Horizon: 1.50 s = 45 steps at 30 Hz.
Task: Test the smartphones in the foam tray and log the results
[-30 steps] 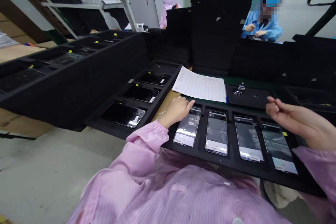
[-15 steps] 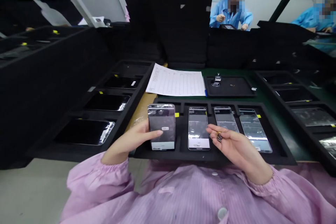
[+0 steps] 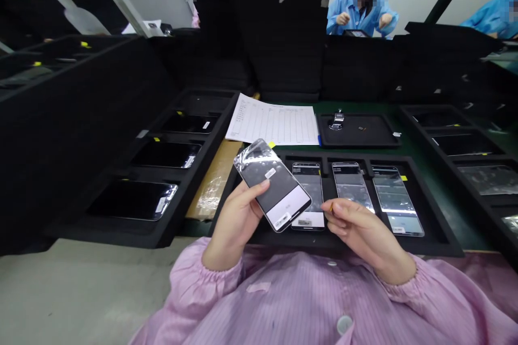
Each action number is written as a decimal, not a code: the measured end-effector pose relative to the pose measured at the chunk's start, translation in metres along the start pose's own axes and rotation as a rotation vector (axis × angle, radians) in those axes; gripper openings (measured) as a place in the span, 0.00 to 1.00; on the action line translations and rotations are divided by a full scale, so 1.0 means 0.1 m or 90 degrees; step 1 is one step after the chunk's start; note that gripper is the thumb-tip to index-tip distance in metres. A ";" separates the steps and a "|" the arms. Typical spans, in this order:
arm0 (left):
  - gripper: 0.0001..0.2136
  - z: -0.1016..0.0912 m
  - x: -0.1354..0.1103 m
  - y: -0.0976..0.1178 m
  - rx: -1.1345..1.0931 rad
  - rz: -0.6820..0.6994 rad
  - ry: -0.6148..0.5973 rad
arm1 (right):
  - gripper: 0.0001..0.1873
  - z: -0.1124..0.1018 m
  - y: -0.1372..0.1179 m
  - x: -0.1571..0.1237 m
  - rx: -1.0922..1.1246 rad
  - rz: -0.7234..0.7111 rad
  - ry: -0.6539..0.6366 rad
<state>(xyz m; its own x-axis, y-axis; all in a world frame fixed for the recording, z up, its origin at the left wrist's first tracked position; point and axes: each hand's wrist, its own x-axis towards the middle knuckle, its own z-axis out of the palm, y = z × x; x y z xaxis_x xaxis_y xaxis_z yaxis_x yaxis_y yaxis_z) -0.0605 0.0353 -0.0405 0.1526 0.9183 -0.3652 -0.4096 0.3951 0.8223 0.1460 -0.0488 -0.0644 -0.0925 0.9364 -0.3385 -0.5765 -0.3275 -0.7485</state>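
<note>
My left hand is closed round a smartphone, thumb on its screen, which shows a dark area over a white band and carries a small white label. The phone is raised and tilted above the left end of a black foam tray. Between the fingertips of my right hand is a small part with a gold-coloured bit; most of it is hidden. Under and beside my hands lie a lit phone, another phone and a third one in the tray's compartments.
Behind the tray lie a printed form and a shallow black tray bearing a metal clip-like object. A left foam tray and a right foam tray hold more phones. Stacked black foam trays rise behind; co-workers sit beyond.
My left hand has lifted the phone from upright over the left compartment, moved it right and tilted it. My right fingers have closed more around the small part. The view shifted slightly.
</note>
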 end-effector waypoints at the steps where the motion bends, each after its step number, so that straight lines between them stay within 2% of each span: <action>1: 0.13 0.02 0.01 -0.02 -0.010 -0.006 0.005 | 0.14 0.00 0.00 0.00 0.001 -0.002 -0.001; 6: 0.13 0.13 0.05 -0.08 -0.061 0.017 0.025 | 0.13 0.04 -0.03 -0.04 0.015 -0.021 -0.003; 10: 0.14 0.22 0.04 -0.13 -0.095 0.048 0.023 | 0.10 0.10 -0.01 -0.06 -0.052 -0.071 0.009; 14: 0.12 0.29 0.03 -0.16 -0.137 0.070 0.026 | 0.19 0.11 0.04 -0.04 -0.105 -0.109 0.058; 17: 0.11 0.33 0.03 -0.17 -0.165 0.067 0.033 | 0.14 0.10 0.05 -0.03 -0.124 -0.119 0.086; 23: 0.10 0.38 0.01 -0.21 -0.198 0.037 0.042 | 0.14 0.15 0.03 -0.10 -0.190 -0.140 0.097; 28: 0.09 0.39 0.00 -0.24 -0.213 0.037 0.037 | 0.15 0.18 0.04 -0.11 -0.194 -0.137 0.124; 34: 0.07 0.41 -0.01 -0.25 -0.230 0.058 0.036 | 0.15 0.19 0.09 -0.08 -0.149 -0.107 0.086; 41: 0.12 0.42 -0.07 -0.28 -0.202 0.101 0.032 | 0.19 0.24 0.09 -0.07 -0.098 -0.091 0.084; 45: 0.15 0.42 -0.09 -0.30 -0.155 0.165 0.014 | 0.20 0.24 0.10 -0.05 -0.103 -0.081 0.097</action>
<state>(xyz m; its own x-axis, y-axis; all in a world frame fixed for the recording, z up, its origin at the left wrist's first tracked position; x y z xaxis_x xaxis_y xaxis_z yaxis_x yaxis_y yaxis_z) -0.0118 0.0160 -0.0437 -0.0035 0.9855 -0.1698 -0.6353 0.1290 0.7614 0.1213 -0.0538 -0.0560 0.1038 0.9457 -0.3082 -0.4368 -0.2350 -0.8683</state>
